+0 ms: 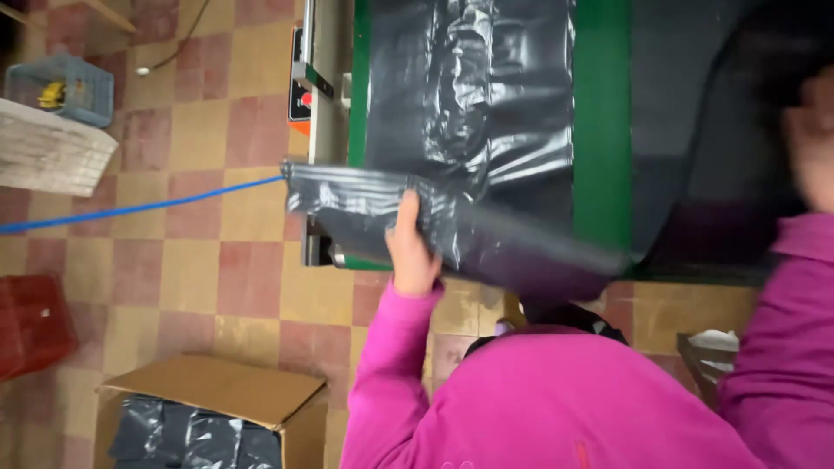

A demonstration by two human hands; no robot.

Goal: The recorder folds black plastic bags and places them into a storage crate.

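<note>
left hand (410, 252): fingers clamped on folded black plastic bag (452, 230) at 6 o'clock edge of green table (601, 130) | right hand (812, 143): blurred at 3 o'clock, fingers cannot tell | cardboard box (221, 391) at 7 o'clock on floor

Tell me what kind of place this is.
Probably a small plastic-bag workshop: black plastic film runs over a green machine bed, and a cardboard box on the tiled floor holds folded black bags.

A folded stack of dark grey plastic bags (434, 227) is glossy and crinkled. It is held flat and slightly tilted over the near edge of the green bench (601, 130), its left end jutting past the bench's near-left corner.
</note>
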